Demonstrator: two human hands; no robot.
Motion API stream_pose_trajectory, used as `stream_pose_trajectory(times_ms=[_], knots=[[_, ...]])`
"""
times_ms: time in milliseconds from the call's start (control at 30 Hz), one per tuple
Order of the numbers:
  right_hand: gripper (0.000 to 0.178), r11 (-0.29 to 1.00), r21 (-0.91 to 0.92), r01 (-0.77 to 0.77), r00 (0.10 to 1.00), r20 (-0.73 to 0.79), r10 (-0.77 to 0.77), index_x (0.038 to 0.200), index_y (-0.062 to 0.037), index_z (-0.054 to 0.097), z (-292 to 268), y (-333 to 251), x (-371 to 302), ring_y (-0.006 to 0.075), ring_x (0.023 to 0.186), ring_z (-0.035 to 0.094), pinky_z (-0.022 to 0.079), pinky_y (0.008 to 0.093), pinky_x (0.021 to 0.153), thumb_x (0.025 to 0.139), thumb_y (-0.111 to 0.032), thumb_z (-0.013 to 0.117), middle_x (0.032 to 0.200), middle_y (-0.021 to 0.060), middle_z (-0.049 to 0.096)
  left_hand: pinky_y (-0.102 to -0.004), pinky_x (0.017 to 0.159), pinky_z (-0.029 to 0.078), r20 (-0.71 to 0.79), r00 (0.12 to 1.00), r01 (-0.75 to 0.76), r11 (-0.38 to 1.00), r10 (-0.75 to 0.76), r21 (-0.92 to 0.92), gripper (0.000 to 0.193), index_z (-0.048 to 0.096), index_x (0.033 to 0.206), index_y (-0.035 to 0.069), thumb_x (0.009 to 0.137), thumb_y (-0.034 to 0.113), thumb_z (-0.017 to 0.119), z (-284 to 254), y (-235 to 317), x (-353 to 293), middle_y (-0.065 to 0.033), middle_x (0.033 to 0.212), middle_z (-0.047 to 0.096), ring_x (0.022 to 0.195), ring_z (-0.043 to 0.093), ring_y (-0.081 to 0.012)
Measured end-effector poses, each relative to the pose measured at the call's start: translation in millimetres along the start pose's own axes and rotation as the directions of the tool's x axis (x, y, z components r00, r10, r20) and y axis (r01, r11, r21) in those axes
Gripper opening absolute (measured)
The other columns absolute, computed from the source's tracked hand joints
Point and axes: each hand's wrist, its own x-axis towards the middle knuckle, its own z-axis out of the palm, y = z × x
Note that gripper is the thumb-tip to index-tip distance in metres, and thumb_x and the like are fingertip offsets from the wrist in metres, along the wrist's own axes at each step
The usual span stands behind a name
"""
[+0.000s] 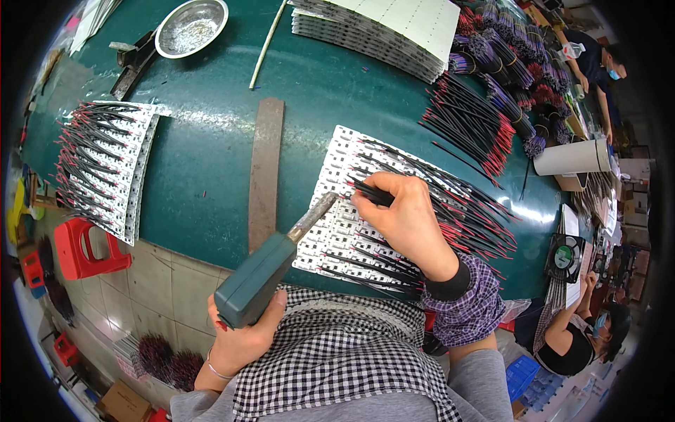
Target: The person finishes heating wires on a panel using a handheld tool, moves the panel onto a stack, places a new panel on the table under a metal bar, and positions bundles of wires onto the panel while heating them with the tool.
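My left hand [246,343] is closed round the green body of a soldering gun [254,278]. Its metal tip reaches a white circuit board panel [339,151] at the table's front. Close to that tip, my right hand [404,214] pinches black wires [373,193] with red ends; how many are in the fingers I cannot tell. Rows of similar wires [478,221] lie across the panel's right part, partly behind my right hand and wrist.
A second panel with wires [105,165] lies at the left, near a metal bowl [191,28]. A flat brown bar [266,169] lies between the panels. Stacked boards [380,32] and wire bundles [492,56] fill the far right. Two other people are at the right.
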Motion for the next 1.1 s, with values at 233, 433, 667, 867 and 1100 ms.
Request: stream_pose_trajectory(times_ms=[233, 433, 667, 867, 1100], knots=[[0.021, 0.999, -0.026, 0.019, 1.000, 0.022, -0.018, 0.090, 0.0077, 0.068, -3, -3, -3, 0.0184, 0.059, 0.058, 0.046, 0.0320, 0.058, 0.084, -0.012, 0.072, 0.070, 0.0139, 0.065, -0.0240, 0.052, 0.044, -0.035, 0.986, 0.145, 0.950, -0.161, -0.275, 0.036, 0.063, 0.120, -0.005, 0.085, -0.008, 0.071, -2, 2, -11, -0.0093, 0.099, 0.069, 0.064, 0.056, -0.0088], [0.011, 0.940, -0.047, 0.338, 0.921, -0.191, -0.340, 0.098, 0.0046, 0.067, -3, -5, -18, 0.0284, 0.065, 0.058, 0.047, 0.0386, 0.062, 0.087, 0.001, 0.067, 0.082, 0.0125, 0.061, -0.0235, 0.053, 0.045, -0.065, 0.982, 0.149, 0.943, -0.176, -0.298, 0.043, 0.059, 0.126, -0.004, 0.085, -0.008, 0.070, -2, 1, -14, -0.0116, 0.109, 0.069, 0.065, 0.056, -0.0082], [0.014, 0.992, 0.118, 0.054, 0.996, -0.083, -0.045, 0.093, 0.0035, 0.066, 11, -10, -28, 0.0290, 0.073, 0.067, 0.051, 0.0348, 0.062, 0.079, 0.003, 0.066, 0.085, 0.0151, 0.065, -0.0231, 0.053, 0.045, -0.069, 0.980, 0.158, 0.944, -0.185, -0.289, 0.041, 0.059, 0.126, -0.004, 0.086, -0.008, 0.069, -2, 0, -16, -0.0107, 0.108, 0.068, 0.065, 0.056, -0.0084], [0.012, 0.993, 0.081, 0.080, 0.994, -0.079, -0.074, 0.090, 0.0033, 0.065, 17, -2, -23, 0.0331, 0.070, 0.067, 0.052, 0.0401, 0.064, 0.080, -0.002, 0.068, 0.082, 0.0169, 0.067, -0.0220, 0.055, 0.044, 0.007, 0.973, 0.225, 0.948, -0.229, -0.225, 0.032, 0.065, 0.117, -0.004, 0.086, -0.006, 0.071, -2, 1, -18, -0.0070, 0.097, 0.068, 0.064, 0.054, -0.0069], [0.012, 0.997, 0.020, 0.069, 0.995, -0.075, -0.067, 0.090, 0.0028, 0.065, 16, -8, -23, 0.0317, 0.066, 0.066, 0.052, 0.0402, 0.063, 0.082, -0.004, 0.071, 0.081, 0.0162, 0.067, -0.0209, 0.056, 0.044, 0.005, 0.978, 0.207, 0.956, -0.211, -0.210, 0.033, 0.066, 0.119, -0.003, 0.086, -0.005, 0.071, -2, 2, -16, -0.0056, 0.099, 0.069, 0.066, 0.054, -0.0054]])
